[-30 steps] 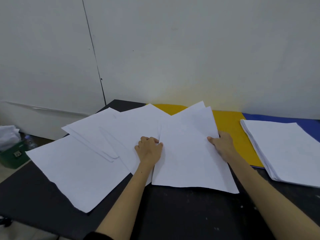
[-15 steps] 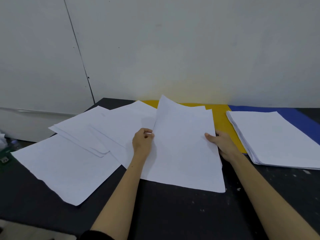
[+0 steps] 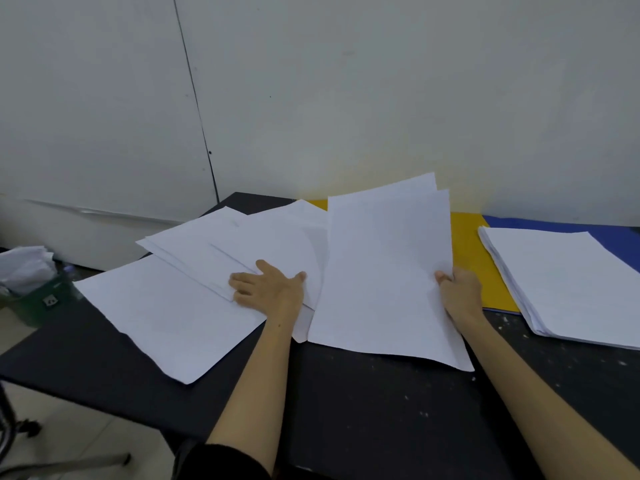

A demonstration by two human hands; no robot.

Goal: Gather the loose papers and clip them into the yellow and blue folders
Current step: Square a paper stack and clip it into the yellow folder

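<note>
The right hand [image 3: 462,294] holds a small sheaf of white sheets [image 3: 384,271] by its right edge, the grip pinched on the paper with the thumb on top; the far end of the sheaf is lifted and tilted up toward the wall, while its near edge rests on the black tabletop [image 3: 363,410]. The left hand [image 3: 268,289] lies flat, fingers spread, palm down on the loose papers [image 3: 221,258] fanned out at the left; it clasps nothing. Further left, one large sheet [image 3: 166,320] lies flat, its near corner reaching the tabletop edge. The yellow folder [image 3: 467,261] lies flat against the wall, partly covered by the held sheaf. The blue folder [image 3: 620,240] lies just beside it on the right, under a squared stack of paper [image 3: 568,285]. No printing can be read on any sheet; all faces appear blank. Beyond the left end of the tabletop stands a green bin [image 3: 38,299] holding crumpled white paper; it bears a small label, too blurred to read. White specks mark the tabletop surface.
</note>
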